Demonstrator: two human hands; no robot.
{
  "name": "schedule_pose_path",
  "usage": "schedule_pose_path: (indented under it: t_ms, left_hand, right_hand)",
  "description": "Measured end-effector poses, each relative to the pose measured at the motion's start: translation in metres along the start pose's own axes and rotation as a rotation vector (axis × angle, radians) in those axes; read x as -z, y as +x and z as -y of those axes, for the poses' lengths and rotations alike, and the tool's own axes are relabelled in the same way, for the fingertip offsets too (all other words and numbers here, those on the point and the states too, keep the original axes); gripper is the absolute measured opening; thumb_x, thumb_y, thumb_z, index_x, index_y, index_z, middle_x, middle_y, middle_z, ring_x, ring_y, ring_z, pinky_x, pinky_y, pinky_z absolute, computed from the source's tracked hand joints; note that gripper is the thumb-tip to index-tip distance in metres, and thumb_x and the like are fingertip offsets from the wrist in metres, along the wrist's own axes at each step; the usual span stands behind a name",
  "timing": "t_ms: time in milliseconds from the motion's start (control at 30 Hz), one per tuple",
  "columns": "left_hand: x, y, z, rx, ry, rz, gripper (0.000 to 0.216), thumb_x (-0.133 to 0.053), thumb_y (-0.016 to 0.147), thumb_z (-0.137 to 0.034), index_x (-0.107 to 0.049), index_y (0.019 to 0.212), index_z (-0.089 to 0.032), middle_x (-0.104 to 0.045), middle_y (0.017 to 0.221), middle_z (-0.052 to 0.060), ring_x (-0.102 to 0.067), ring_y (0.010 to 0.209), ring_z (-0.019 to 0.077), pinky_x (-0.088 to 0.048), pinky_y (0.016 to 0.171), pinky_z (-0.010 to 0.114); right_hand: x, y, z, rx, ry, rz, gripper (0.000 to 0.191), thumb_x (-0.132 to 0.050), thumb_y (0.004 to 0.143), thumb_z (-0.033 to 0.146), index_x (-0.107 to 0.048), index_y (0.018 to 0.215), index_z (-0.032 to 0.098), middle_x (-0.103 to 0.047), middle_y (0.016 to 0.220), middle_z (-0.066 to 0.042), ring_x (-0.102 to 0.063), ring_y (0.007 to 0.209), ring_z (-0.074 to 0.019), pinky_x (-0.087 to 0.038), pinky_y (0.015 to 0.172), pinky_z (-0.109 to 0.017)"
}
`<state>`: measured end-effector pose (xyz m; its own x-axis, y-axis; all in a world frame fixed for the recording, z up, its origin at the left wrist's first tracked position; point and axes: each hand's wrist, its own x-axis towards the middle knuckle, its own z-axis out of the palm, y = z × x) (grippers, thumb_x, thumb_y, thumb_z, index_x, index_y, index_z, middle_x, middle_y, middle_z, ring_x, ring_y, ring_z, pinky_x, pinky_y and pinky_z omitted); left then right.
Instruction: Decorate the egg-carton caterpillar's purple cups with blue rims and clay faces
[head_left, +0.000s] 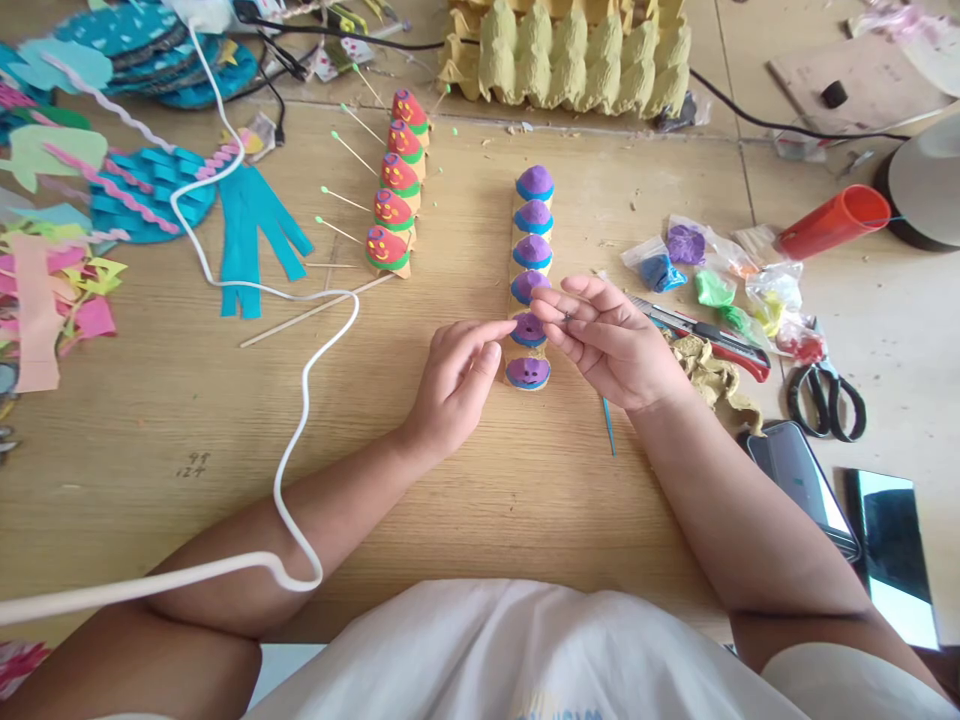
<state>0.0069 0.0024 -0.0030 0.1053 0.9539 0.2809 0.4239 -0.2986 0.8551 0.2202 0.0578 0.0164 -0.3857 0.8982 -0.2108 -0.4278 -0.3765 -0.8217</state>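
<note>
A strip of egg-carton cups (530, 252) covered in purple and blue clay stands upright along the table between my hands. The nearest cup (528, 374) bears small dark dots and a curved mark like a face. My left hand (459, 385) is beside the strip, index finger stretched to the edge of the second-nearest cup (528, 329) and thumb apart; it holds nothing visible. To the right, my right hand (611, 340) is turned palm up, its thumb bent over the fingers. A tiny dark bit (568, 316) shows at the thumb tip, too small to name.
A red-and-green carton caterpillar (391, 207) with pins stands at left. A white cable (304, 400) crosses my left arm. Bagged clay (712, 288), a utility knife (720, 338), scissors (825, 395) and phones (801, 478) lie right. Egg trays (577, 55) are at the back.
</note>
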Motion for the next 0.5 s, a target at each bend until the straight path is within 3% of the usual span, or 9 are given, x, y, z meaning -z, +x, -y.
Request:
schedule_pose_path:
  t_ms: [167, 300, 400, 500]
  left_hand:
    - [-0.0006, 0.0001, -0.0008, 0.004, 0.012, -0.008, 0.038, -0.043, 0.110, -0.043, -0.069, 0.129, -0.025, -0.073, 0.126, 0.008, -0.063, 0.122, 0.0233, -0.046, 0.110, 0.042]
    - [-0.0011, -0.0002, -0.0013, 0.010, 0.006, -0.011, 0.037, -0.044, 0.109, -0.043, -0.069, 0.129, -0.025, -0.072, 0.127, 0.008, -0.063, 0.122, 0.0228, -0.047, 0.109, 0.041]
    - [-0.0011, -0.0004, -0.0013, 0.021, 0.003, -0.012, 0.037, -0.044, 0.109, -0.045, -0.069, 0.129, -0.026, -0.072, 0.128, 0.008, -0.063, 0.122, 0.0231, -0.048, 0.108, 0.041]
    - [-0.0008, -0.0004, -0.0012, 0.019, 0.000, -0.014, 0.037, -0.044, 0.109, -0.044, -0.069, 0.128, -0.025, -0.072, 0.128, 0.008, -0.063, 0.122, 0.0231, -0.048, 0.107, 0.041]
  right_hand:
    - [-0.0017, 0.0024, -0.0002, 0.043, -0.030, -0.074, 0.020, -0.066, 0.086, 0.007, -0.064, 0.095, 0.024, -0.081, 0.093, 0.004, -0.078, 0.088, -0.0104, -0.064, 0.076, -0.021]
    - [-0.0031, 0.0044, -0.0005, 0.111, -0.083, -0.130, 0.019, -0.062, 0.086, 0.006, -0.058, 0.079, 0.024, -0.064, 0.060, 0.008, -0.063, 0.057, -0.0067, -0.055, 0.057, -0.016]
    - [-0.0032, 0.0051, -0.0006, 0.122, -0.118, -0.171, 0.023, -0.061, 0.088, 0.009, -0.053, 0.072, 0.024, -0.052, 0.051, 0.009, -0.053, 0.047, -0.0074, -0.050, 0.050, -0.018]
    - [-0.0021, 0.0052, -0.0004, 0.112, -0.115, -0.180, 0.020, -0.062, 0.088, 0.012, -0.055, 0.074, 0.024, -0.057, 0.053, 0.008, -0.055, 0.048, -0.0076, -0.051, 0.051, -0.018]
